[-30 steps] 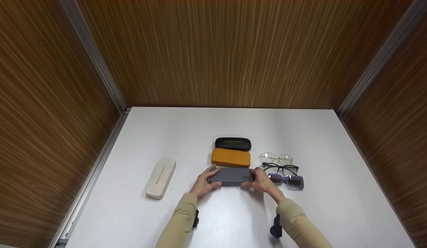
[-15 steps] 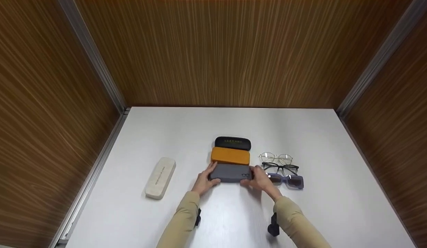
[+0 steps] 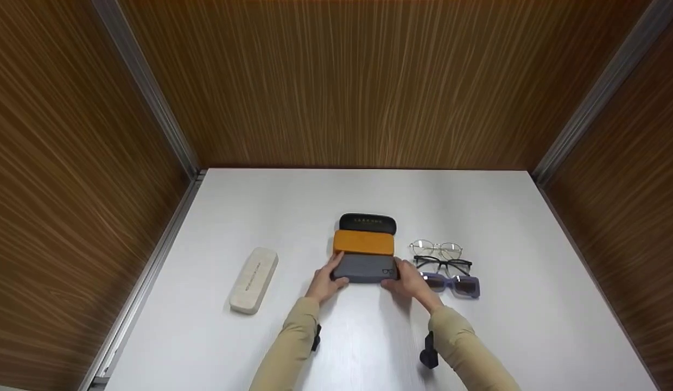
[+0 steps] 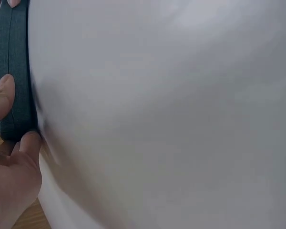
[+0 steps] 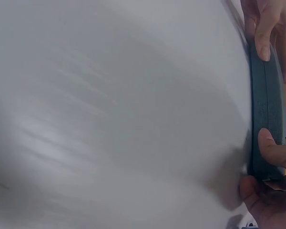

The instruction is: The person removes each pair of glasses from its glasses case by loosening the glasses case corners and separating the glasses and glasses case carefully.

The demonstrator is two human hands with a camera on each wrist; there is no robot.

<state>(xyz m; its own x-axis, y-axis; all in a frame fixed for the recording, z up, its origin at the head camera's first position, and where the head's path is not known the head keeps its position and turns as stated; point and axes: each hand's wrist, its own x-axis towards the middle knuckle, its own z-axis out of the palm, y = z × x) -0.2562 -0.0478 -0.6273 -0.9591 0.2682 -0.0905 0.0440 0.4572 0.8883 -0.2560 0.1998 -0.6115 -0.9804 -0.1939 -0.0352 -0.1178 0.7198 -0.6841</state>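
A grey glasses case [image 3: 363,268] with a small glasses mark lies on the table between both hands. My left hand [image 3: 324,283] grips its left end, thumb on the near side. At the right end my right hand [image 3: 409,281] holds it the same way. In both wrist views the case [image 4: 18,62] looks blue-green, its seam facing the camera. Right behind it sits an orange glasses case [image 3: 363,242], and behind that a black glasses case [image 3: 367,223]. The three form a column, long sides together.
To the left a cream glasses case [image 3: 253,281] lies at a slant. Right of the column are gold-rimmed glasses [image 3: 436,250], black-framed glasses [image 3: 443,265] and purple sunglasses [image 3: 450,284], the last partly behind the right hand. Wood-grain panels [image 3: 336,81] enclose the white table [image 3: 358,347].
Both hands have slid the grey case away from the person, up against the orange one. The orange and black cases have shifted slightly farther back too. The glasses and cream case stay put.
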